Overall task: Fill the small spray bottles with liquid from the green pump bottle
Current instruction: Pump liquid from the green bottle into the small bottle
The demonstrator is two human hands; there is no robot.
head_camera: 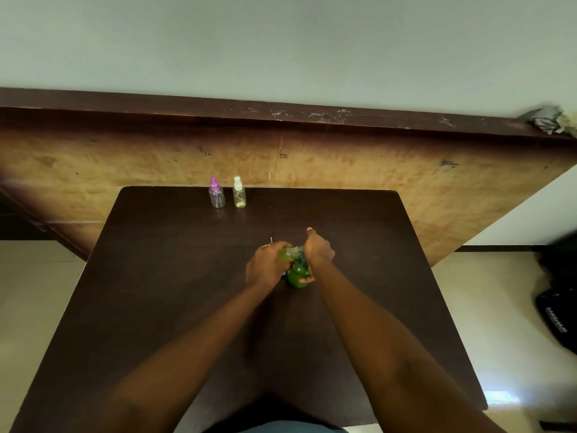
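Spray bottle (285,256) within left fingers (277,245)

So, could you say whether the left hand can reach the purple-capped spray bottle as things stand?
Probably not yet: nothing blocks the purple-capped spray bottle, but the left hand grips a small bottle at the green pump bottle.

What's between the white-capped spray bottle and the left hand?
Head view: mostly bare dark table; only a tiny pale thin item just beyond the left hand, too small to identify.

A black bag (559,310) lies beside the dark table (156,276).
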